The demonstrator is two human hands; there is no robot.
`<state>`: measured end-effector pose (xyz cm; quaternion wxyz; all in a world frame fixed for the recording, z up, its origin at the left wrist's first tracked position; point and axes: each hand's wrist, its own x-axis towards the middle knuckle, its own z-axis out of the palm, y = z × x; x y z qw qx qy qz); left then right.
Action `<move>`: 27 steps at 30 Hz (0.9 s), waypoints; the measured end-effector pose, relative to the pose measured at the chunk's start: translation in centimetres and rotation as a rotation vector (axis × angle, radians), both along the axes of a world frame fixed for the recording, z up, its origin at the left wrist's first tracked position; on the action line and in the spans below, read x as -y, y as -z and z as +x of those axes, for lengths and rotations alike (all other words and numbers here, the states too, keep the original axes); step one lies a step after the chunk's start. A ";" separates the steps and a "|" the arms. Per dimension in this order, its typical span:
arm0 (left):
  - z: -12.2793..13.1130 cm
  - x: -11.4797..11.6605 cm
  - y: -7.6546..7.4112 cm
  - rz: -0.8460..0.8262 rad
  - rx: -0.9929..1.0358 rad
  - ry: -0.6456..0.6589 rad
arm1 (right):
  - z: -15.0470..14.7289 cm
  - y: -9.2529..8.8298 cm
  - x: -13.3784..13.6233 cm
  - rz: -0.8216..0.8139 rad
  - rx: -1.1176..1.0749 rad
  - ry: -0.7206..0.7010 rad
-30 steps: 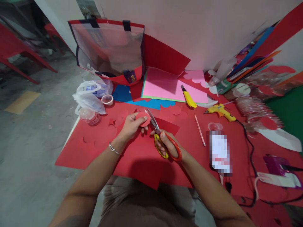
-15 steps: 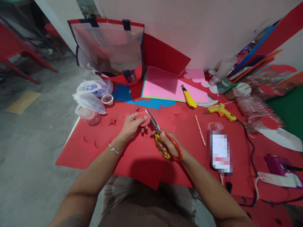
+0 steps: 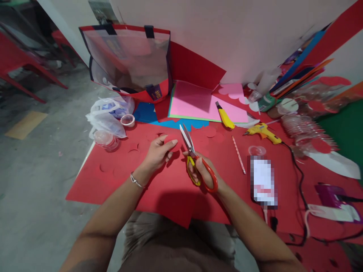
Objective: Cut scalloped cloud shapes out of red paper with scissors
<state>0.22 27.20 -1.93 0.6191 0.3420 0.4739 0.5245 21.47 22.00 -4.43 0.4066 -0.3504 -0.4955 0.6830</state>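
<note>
My left hand (image 3: 158, 153) pinches a small red paper circle (image 3: 171, 140) between thumb and fingers, over the red-covered table (image 3: 167, 189). In my right hand (image 3: 202, 170) are scissors (image 3: 190, 147) with one yellow and one red handle loop. Their blades point away from me, slightly parted, just right of the circle and apart from it. Red paper scraps (image 3: 133, 147) lie left of my hands, and a cut red circle (image 3: 210, 132) rests beyond them. The circle's edge is hard to make out against the red table.
Behind stand a tote bag (image 3: 127, 60) and pink sheets (image 3: 195, 102) with a yellow cutter (image 3: 226, 118). Rightward lie a pencil (image 3: 238, 155), a glue gun (image 3: 263, 133) with a trailing cord and stacked plastic lids (image 3: 306, 128). A plastic bag (image 3: 107, 117) sits at the left.
The scissor blades have moved away from the paper circle, toward the right, and stand a little apart from it. My left hand still holds the circle, now tilted differently.
</note>
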 end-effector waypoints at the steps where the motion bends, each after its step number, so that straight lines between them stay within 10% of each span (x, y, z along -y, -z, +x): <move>1: 0.1 0.0 0.0 0.001 0.020 0.007 | 0.0 0.0 0.1 0.015 0.014 0.004; 11: 0.3 0.8 -0.9 0.032 0.051 0.106 | 1.6 -1.7 0.2 0.289 0.400 0.003; 19: 0.3 1.5 -1.0 0.079 -0.009 0.071 | 1.1 -1.0 0.7 -0.013 -0.054 -0.172; 27: 0.5 1.6 -1.5 0.111 -0.062 0.035 | 0.5 -1.0 1.1 0.015 -0.047 -0.180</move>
